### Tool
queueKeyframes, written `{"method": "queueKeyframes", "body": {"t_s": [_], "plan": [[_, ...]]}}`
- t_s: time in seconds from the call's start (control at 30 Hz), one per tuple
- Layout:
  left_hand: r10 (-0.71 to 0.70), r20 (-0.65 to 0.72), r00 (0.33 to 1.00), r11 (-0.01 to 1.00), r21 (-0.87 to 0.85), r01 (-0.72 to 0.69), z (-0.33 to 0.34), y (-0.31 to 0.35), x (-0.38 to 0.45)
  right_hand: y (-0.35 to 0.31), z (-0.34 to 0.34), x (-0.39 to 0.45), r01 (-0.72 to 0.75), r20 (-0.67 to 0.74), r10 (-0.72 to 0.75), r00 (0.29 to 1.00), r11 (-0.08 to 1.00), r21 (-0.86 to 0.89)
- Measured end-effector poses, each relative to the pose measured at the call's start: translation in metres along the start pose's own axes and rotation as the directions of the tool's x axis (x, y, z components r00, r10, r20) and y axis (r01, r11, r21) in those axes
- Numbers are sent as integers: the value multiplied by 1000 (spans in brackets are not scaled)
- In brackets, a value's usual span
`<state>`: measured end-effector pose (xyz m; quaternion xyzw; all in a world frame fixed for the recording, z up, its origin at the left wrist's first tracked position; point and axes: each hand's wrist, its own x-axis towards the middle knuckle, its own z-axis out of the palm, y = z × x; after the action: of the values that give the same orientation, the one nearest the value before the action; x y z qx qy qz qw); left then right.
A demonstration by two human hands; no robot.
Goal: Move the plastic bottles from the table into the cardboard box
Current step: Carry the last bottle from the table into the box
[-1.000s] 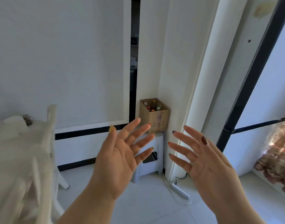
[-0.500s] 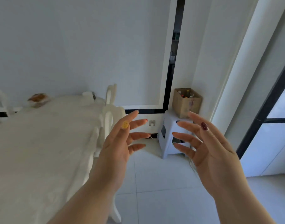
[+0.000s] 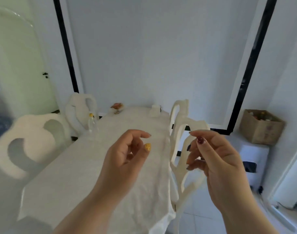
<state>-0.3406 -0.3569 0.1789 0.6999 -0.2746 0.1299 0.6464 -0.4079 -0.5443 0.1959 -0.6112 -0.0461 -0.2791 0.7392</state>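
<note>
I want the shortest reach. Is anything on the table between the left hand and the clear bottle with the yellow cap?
Nothing visible. The left hand hovers empty over the white tablecloth, and the cloth between it and the bottle near the table's far left edge looks bare. The chairs stand outside that path.

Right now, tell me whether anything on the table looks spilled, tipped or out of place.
Nothing stands out. One clear plastic bottle with a yellow cap stands upright near the table's left edge, and the cloth looks dry and flat. The cardboard box sits level on the white stool. Both hands, left hand and right hand, are empty.
</note>
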Motion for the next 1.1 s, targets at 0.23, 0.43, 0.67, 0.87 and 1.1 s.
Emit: {"method": "queueKeyframes", "body": {"t_s": [0.23, 0.43, 0.67, 0.87, 1.1], "plan": [[34, -169, 985, 990, 138, -10, -176, -31, 20, 61, 167, 8, -1, -21, 2, 1000, 999, 41], [-40, -163, 986, 990, 127, 61, -253, -67, 50, 98, 248, 35, -32, 43, 33, 999, 999, -23], [-296, -195, 935, 955, -83, 285, -305, -153, 90, 182, 303, 108, -74, 105, 97, 990, 976, -204], [-500, -247, 830, 866, -176, 469, -333, -253, 140, 286, 341, 203, -98, 151, 153, 977, 941, -323], [-763, -170, 624, 625, -442, 644, -348, -368, 202, 394, 381, 307, -127, 215, 237, 947, 896, -425]]}}
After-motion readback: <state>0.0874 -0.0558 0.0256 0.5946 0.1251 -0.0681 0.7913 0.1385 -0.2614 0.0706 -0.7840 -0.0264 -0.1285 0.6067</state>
